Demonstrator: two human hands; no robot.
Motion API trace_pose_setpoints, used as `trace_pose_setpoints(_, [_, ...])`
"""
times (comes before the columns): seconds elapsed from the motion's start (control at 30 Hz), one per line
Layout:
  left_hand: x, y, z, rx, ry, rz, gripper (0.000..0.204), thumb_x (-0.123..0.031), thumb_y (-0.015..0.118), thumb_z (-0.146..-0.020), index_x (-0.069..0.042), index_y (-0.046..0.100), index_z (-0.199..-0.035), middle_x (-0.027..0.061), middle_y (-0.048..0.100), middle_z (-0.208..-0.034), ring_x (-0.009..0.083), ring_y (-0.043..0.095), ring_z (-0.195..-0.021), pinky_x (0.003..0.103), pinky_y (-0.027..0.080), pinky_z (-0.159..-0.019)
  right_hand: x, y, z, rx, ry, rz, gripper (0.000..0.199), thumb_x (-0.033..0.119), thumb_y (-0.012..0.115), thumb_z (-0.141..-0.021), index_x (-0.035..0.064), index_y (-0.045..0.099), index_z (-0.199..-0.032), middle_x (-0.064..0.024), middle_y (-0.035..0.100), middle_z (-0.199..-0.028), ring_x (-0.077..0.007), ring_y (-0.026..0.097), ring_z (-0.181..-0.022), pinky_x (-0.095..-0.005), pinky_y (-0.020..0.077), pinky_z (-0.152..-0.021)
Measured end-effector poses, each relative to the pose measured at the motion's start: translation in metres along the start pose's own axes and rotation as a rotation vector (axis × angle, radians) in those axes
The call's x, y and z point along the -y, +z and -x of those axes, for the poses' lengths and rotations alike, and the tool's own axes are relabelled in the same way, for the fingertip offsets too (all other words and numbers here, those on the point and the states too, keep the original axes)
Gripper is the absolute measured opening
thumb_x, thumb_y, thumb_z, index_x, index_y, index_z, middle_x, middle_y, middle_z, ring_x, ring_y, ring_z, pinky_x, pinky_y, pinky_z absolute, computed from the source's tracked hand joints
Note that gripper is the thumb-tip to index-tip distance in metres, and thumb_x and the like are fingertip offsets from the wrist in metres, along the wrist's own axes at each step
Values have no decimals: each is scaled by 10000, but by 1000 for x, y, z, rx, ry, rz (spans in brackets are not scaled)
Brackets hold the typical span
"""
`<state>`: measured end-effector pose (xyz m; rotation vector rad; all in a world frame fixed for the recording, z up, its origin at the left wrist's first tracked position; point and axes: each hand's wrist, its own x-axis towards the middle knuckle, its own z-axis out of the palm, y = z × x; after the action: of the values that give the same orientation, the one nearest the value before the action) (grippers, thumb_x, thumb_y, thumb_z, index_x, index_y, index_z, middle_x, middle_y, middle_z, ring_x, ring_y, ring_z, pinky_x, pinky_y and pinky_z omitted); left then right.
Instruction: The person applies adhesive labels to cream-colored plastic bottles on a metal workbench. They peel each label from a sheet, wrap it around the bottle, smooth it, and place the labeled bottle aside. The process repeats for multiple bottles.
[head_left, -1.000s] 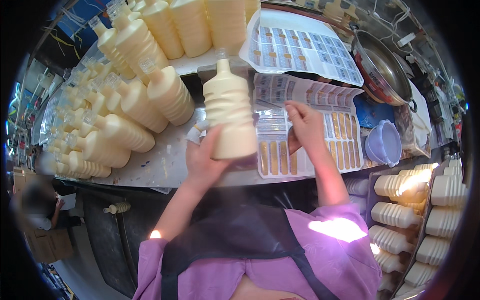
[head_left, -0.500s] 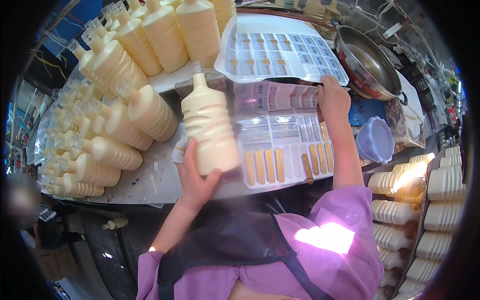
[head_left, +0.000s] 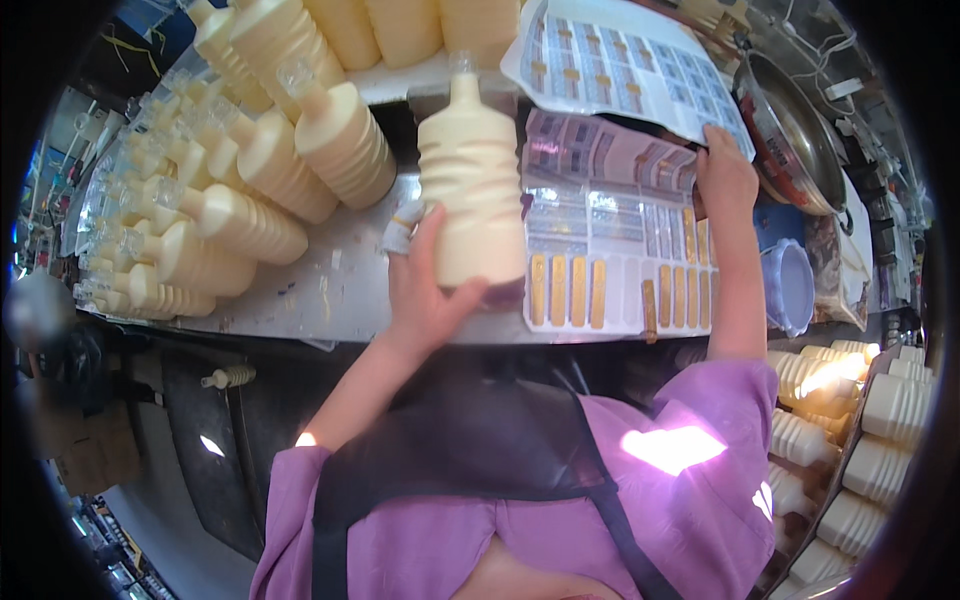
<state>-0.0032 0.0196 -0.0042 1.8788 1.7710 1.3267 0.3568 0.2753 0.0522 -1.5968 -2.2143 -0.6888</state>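
Note:
My left hand (head_left: 428, 285) grips the lower part of a cream ribbed bottle (head_left: 470, 205) with a clear neck, its thumb across the front near the base. The bottle stands upright in the view, just left of the label sheets. A small white wad (head_left: 402, 230) shows beside the fingers of that hand. My right hand (head_left: 728, 180) is closed at the lower right edge of a raised, curled label sheet (head_left: 640, 65). Beneath it lies another label sheet (head_left: 630, 290), with several gold strips and some vacant label spaces. The right fingertips are partly hidden.
Many similar bottles (head_left: 270, 160) crowd the table (head_left: 300, 300) at left and back. A metal pan (head_left: 795, 140) and a pale blue bowl (head_left: 788, 288) sit at right. More bottles (head_left: 850, 490) lie stacked on the lower right.
The whole view has shifted, so the table sits higher and further right. The bottle in my left hand has straightened from a slight leftward lean. My right hand keeps its place at the sheet's edge.

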Motion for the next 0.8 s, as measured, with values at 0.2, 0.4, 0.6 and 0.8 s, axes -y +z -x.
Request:
trace_pose_setpoints(0.2, [-4, -3, 1, -60, 72, -116, 875, -341, 768, -809, 2, 384, -1517, 261, 469, -1434, 442, 442, -1311, 509, 337, -1131, 48, -42, 39, -51, -52, -494, 268, 190, 691, -918, 111, 719, -1173, -106, 726, -1085, -329, 705, -941, -408, 556, -811])
trace_pose_setpoints(0.4, [-9, -1, 1, -72, 53, -106, 851, -307, 766, -824, -8, 383, -1523, 269, 430, -1460, 436, 415, -1333, 514, 321, -1139, 80, -60, 91, 402, -49, -572, 273, 189, 678, -913, 80, 737, -1156, -145, 719, -1031, -361, 694, -929, -452, 548, -838])
trace_pose_setpoints(0.6, [-36, -1, 5, -122, 237, -267, 701, -301, 776, -835, -19, 522, -1424, 217, 542, -1368, 425, 481, -1259, 516, 347, -1114, 83, -53, 123, 534, 84, -530, 301, 187, 644, -930, 60, 727, -1190, -172, 716, -1037, -367, 697, -954, -460, 548, -866])
trace_pose_setpoints(0.8, [-78, 43, -25, 262, 670, -195, 488, -163, 716, -841, 23, 633, -1284, 152, 658, -1039, 377, 626, -1023, 461, 488, -944, 89, -40, 134, 509, 139, -405, 384, 135, 602, -928, 7, 630, -1289, -217, 683, -1129, -394, 697, -969, -475, 561, -862])
